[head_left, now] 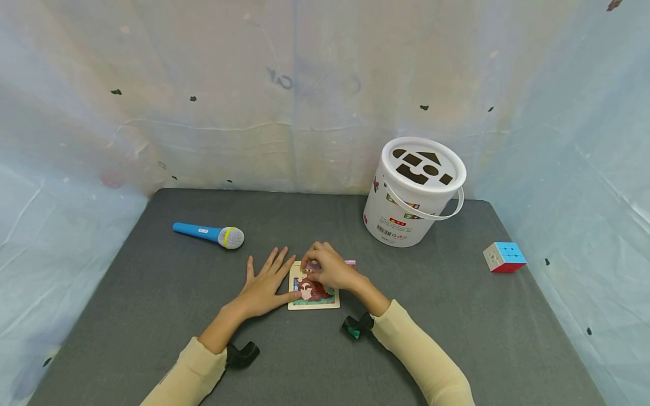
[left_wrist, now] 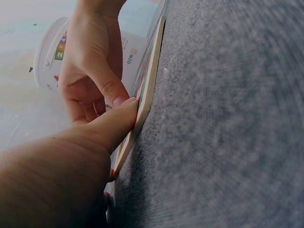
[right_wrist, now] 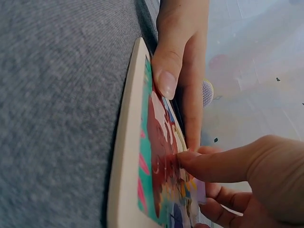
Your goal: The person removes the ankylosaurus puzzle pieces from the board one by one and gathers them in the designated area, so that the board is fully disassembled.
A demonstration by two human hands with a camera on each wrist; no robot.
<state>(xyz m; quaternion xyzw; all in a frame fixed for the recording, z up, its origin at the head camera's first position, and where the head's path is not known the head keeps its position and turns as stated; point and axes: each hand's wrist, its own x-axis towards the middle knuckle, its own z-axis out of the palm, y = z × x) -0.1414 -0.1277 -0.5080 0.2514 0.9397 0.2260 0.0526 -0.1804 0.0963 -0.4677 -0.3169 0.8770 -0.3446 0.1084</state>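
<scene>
A wooden picture puzzle [head_left: 314,306] with a pale frame and a reddish-brown animal lies flat on the table. My left hand [head_left: 265,289] is spread on its left, fingers straight, its thumb resting on the frame's left part. Over the puzzle's upper part, my right hand [head_left: 329,267] bends its fingers and thumb and pinches a puzzle piece, mostly hidden by the fingers. In the right wrist view, the right thumb [right_wrist: 213,165] touches the picture, and a light purple bit [right_wrist: 200,192] shows beside the fingers. A pinkish strip [head_left: 350,263] pokes out past the puzzle's upper right corner.
A white lidded bucket [head_left: 401,223] with shape cut-outs and a handle stands at the back right. A blue toy microphone [head_left: 200,230] lies at the back left. Near the right edge of the grey table [head_left: 152,299] sits a puzzle cube [head_left: 504,257].
</scene>
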